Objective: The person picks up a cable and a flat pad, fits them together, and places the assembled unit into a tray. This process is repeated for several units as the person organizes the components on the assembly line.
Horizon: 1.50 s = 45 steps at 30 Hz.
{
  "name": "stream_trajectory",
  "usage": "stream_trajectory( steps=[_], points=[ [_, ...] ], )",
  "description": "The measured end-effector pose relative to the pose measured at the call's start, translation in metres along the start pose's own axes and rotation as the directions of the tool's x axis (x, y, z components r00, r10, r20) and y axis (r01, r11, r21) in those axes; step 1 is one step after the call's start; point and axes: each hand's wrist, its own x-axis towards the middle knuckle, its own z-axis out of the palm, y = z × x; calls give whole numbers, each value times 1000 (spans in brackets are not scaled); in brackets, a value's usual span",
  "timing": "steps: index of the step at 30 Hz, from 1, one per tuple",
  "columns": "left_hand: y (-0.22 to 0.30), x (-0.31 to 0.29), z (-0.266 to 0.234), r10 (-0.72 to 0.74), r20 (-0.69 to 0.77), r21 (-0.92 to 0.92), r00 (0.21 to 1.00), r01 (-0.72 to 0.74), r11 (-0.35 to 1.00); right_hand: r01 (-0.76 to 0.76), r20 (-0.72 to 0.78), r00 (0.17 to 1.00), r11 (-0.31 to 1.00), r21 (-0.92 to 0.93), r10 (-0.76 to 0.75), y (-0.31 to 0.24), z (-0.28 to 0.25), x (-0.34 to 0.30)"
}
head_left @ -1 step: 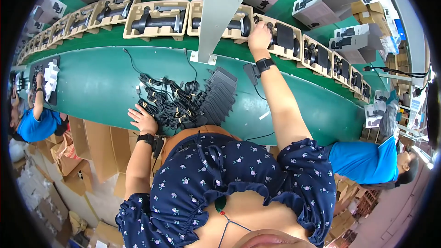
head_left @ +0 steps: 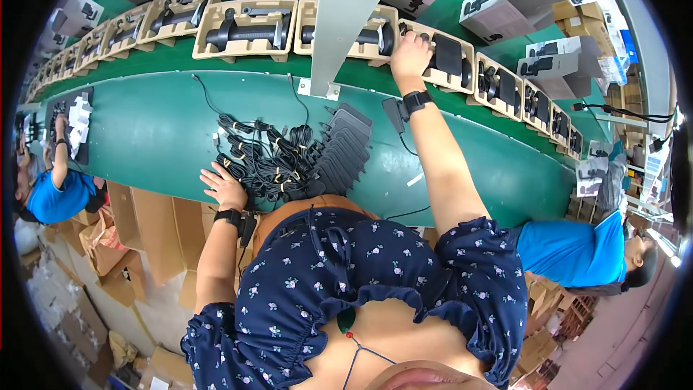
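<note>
My left hand (head_left: 224, 187) rests at the near edge of the green table with its fingers spread, holding nothing. Beside it lies a heap of black cables (head_left: 268, 159), bundled with pale ties. My right hand (head_left: 411, 56) reaches over the left end of a tan moulded tray (head_left: 463, 87), fingers bent down into it. What those fingertips grip is hidden. In that tray a flat black panel (head_left: 447, 55) lies right of my hand. A row of overlapping dark grey flat pieces (head_left: 342, 150) stands to the right of the cables.
More tan trays with black parts, such as this one (head_left: 244, 32), line the far belt. A pale metal post (head_left: 349, 22) rises from the table (head_left: 151, 123). Behind stand open printed boxes (head_left: 505, 7). Co-workers in blue sit at left (head_left: 61, 191) and right (head_left: 570, 253).
</note>
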Motion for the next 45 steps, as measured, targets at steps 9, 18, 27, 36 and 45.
stream_trajectory(
  steps=[9,18,27,36,45],
  points=[
    [2,1,-4,-9,53,0,999,9,1000,-118,205,972,993,25,110,18,-7,15],
    [7,0,-11,4,54,-14,999,-3,1000,-65,166,983,996,-55,74,26,-1,21],
    [5,11,-1,-23,56,2,998,23,1000,286,160,932,931,226,-325,-3,-28,-122],
    [12,16,-8,-50,172,14,984,48,999,-183,563,788,777,603,-251,5,-6,-166],
    [13,19,-12,-50,178,34,983,45,998,-218,281,960,692,689,22,25,-41,-112]
  ],
)
